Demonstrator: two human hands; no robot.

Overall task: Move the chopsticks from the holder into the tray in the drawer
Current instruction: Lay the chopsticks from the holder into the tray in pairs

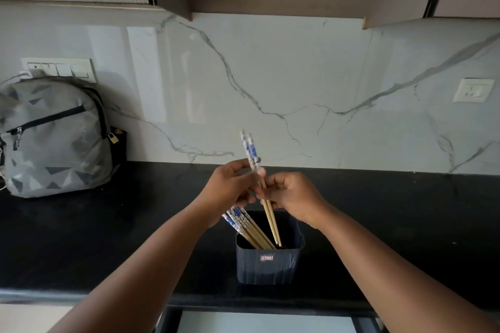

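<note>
Head view: both hands meet above holder, near front edge of table. Left hand and right hand both pinch one lifted pair of chopsticks — long axis near upright, tips just inside holder mouth. Remaining chopsticks lean left in holder, directly below left hand. Drawer below table's front edge — tray not identifiable.

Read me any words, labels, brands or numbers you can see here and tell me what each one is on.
Nothing here can be read.
Small red and white label on the front of the dark chopstick holder: too small and blurred to read.
Blue pattern on the chopsticks held by both hands: decoration, no legible text.
Zipper pull on the grey backpack: marks too blurred to read.
</note>
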